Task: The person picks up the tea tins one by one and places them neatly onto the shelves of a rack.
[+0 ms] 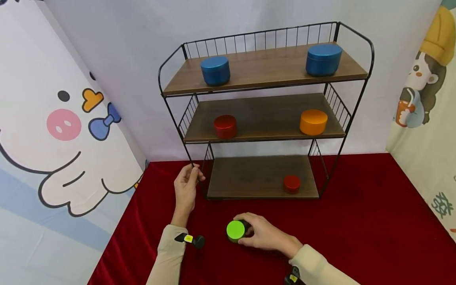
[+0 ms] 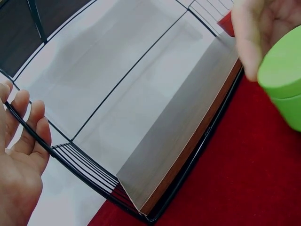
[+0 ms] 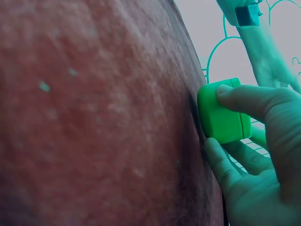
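My left hand (image 1: pixel 186 186) grips the left black wire post of a three-tier shelf rack (image 1: pixel 263 70), low on its side. In the left wrist view the fingers curl round that post, beside the bottom wooden board (image 2: pixel 188 127). A round, lidded bright green tin (image 1: pixel 235 230) is in my right hand (image 1: pixel 267 234), in front of the rack and low over the red cloth. Thumb and fingers pinch the tin's sides, as the right wrist view shows, with the lid (image 3: pixel 245 125) on.
Two blue tins (image 1: pixel 215 72) stand apart on the top shelf. The middle shelf bears a red tin (image 1: pixel 225 127) at left and an orange tin (image 1: pixel 313 122) at right. A small red tin (image 1: pixel 291 185) sits right of centre on the bottom board. Red cloth (image 1: pixel 370 221) covers the table.
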The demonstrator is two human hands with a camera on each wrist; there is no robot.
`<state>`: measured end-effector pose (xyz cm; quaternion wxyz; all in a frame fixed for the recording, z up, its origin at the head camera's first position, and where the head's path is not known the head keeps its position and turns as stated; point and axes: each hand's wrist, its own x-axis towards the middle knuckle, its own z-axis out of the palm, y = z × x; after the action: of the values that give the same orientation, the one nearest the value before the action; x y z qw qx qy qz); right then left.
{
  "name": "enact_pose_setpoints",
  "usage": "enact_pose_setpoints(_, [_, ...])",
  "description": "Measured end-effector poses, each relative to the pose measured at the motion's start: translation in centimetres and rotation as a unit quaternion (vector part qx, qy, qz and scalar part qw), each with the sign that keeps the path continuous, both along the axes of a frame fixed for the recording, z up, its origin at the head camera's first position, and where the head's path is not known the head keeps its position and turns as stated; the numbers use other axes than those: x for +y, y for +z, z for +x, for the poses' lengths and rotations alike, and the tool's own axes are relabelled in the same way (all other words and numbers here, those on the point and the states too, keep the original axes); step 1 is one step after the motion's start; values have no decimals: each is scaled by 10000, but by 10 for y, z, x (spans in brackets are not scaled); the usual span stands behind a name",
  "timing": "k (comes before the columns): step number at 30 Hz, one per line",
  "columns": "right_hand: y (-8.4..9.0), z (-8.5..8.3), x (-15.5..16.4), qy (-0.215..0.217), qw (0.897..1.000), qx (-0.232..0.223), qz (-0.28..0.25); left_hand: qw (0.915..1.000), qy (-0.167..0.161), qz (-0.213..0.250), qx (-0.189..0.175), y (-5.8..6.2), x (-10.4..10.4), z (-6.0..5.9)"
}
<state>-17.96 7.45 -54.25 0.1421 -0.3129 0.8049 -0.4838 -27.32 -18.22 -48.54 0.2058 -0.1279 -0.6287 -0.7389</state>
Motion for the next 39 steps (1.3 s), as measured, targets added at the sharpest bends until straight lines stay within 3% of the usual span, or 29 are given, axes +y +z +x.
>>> enact_pose_setpoints(20, [5, -40, -17, -186, 9986, 404, 290, 10000, 2, -2, -19, 1, 1, 0])
enact_pose_setpoints(39, [1, -60, -39, -1102, 9935, 264, -66, 9999, 55, -125, -29, -1, -1, 1])
